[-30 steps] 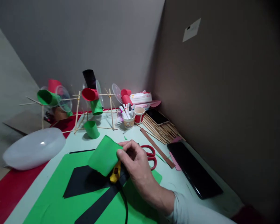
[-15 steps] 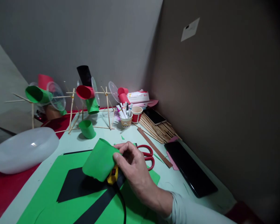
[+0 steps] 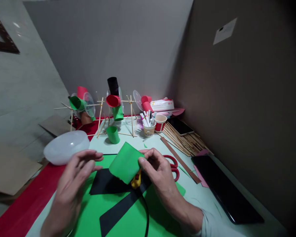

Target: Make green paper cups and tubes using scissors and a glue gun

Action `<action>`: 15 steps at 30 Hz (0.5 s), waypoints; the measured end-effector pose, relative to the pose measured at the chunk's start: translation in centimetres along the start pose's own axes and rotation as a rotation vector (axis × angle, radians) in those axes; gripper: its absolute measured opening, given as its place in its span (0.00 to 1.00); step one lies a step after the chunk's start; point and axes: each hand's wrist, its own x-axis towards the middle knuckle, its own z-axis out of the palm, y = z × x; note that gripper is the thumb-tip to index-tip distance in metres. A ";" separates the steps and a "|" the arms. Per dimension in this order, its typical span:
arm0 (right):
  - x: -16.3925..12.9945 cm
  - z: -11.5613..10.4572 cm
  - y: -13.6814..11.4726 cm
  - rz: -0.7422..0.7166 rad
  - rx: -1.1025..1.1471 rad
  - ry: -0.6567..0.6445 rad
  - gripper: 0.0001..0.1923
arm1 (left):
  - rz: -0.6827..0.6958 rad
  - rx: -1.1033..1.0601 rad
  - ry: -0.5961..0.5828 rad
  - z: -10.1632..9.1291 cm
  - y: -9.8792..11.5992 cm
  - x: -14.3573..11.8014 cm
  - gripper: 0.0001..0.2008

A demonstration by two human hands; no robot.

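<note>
Left hand (image 3: 72, 184) has come into view since a second ago, fingers spread and holding nothing, raised near the left edge of the green paper roll (image 3: 126, 162); earlier only the right hand showed. Right hand (image 3: 160, 171) keeps its pinch on the roll's right edge with thumb and fingertips, roll lifted just above the table. So the work looks to be going from one-handed holding to a two-handed grip on the roll, though left fingers are not touching it yet as far as I can tell. Under the hands: big green sheet (image 3: 118, 220) with black paper pieces (image 3: 113, 182) on it, red sheet (image 3: 27, 207) to the near left. White bowl (image 3: 66, 147) left, unmoved. Black flat device (image 3: 224, 187) right. Stick frames with paper cups (image 3: 113, 105) far centre. Red scissors (image 3: 174, 164) just right of right hand. Small green cup (image 3: 112, 134) far of the roll. Yellow tool (image 3: 136, 180) below the roll, partly hidden, maybe a cutter.
</note>
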 end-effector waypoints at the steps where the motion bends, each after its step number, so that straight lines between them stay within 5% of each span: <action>1: 0.0 -0.1 0.1 0.003 0.000 -0.001 0.14 | 0.004 0.013 -0.018 1.6 1.0 0.2 0.23; 6: 0.2 -0.2 0.5 0.028 -0.022 -0.011 0.15 | -0.127 -0.060 -0.046 6.3 2.1 -0.6 0.24; 15: -0.4 0.1 0.3 0.028 -0.110 -0.052 0.12 | -0.177 -0.042 -0.129 5.5 0.9 -0.9 0.16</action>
